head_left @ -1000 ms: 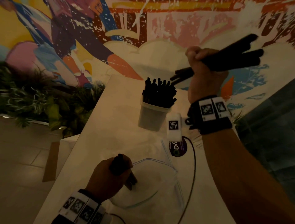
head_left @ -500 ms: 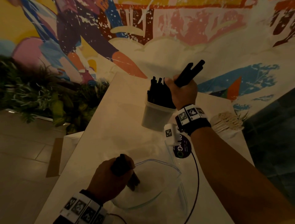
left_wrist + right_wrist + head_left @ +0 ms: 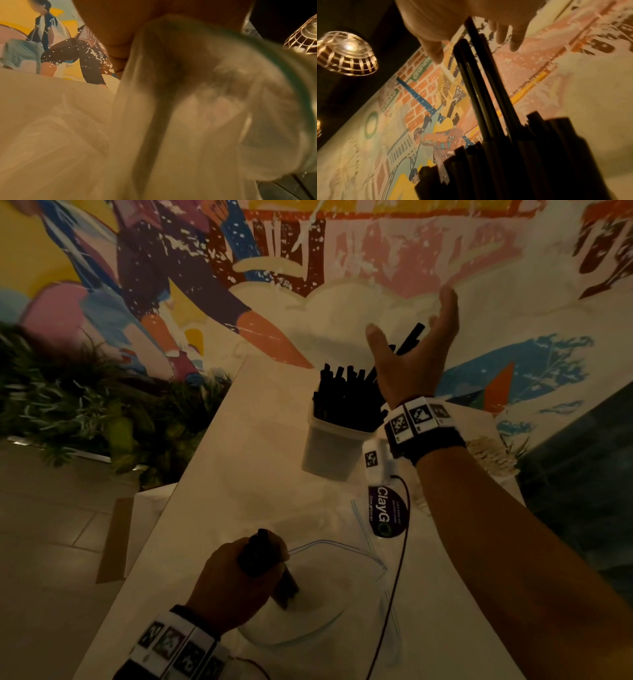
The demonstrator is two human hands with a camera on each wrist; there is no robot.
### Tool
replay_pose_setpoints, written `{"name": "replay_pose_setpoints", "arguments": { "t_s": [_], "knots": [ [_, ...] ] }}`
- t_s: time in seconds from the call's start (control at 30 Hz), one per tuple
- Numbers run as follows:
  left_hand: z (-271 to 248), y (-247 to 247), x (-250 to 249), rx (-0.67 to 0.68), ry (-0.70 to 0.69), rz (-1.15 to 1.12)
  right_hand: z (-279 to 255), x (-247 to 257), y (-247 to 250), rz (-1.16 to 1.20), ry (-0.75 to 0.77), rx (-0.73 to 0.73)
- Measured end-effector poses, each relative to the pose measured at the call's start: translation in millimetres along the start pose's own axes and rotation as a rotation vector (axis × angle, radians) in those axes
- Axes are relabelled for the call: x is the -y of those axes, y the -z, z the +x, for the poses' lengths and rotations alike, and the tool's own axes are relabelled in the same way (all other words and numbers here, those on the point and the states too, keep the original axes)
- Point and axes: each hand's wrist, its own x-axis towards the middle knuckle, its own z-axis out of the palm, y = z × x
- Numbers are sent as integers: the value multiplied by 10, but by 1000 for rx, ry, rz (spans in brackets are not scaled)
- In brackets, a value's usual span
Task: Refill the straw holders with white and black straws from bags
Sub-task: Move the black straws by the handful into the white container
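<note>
While the right hand (image 3: 416, 361) spreads open over the holder (image 3: 334, 451) near the table's far edge, black straws (image 3: 481, 83) leaning inside, the left hand (image 3: 236, 580) grips more at the bag (image 3: 325, 594); tap leaners level.

White table (image 3: 239, 474): straw holder (image 3: 330, 451) near far edge, clear bag (image 3: 329, 594) at near end, purple-labelled bag (image 3: 388, 513) between.

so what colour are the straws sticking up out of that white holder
Black. The straws in the white holder show best in the head view.
</note>
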Motion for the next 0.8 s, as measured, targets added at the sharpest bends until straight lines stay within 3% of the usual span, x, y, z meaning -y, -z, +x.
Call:
{"name": "replay_pose_setpoints", "arguments": {
  "t_s": [0.07, 0.1, 0.2, 0.27, 0.37, 0.47, 0.67, 0.73, 0.8],
  "knots": [
    [9, -14, 6, 0, -7, 19, 42, 34, -26, -92, 118, 28],
    [15, -20, 14, 1, -6, 28, 36, 32, -60, -155, 120, 109],
    [21, -24, 36, 9, 1, 22, -117, -102, -205, -391, 1, 488],
    [18, -21, 36, 3, -6, 4, -278, -174, -254, -523, 24, 689],
    [18, -21, 65, -3, -11, -8, -445, -301, -311, -713, 90, 749],
    [12, -14, 73, -7, 1, -2, -451, -307, -318, -916, 48, 861],
    [40, -70, 58, -40, -20, 25, -512, -191, -191, -905, 38, 886],
    [65, -82, 84, -76, -51, 66, -530, -23, -69, -785, 70, 739],
    [73, -90, 70, -77, -95, 103, -660, 242, 136, -432, 90, 600]
  ]
}}
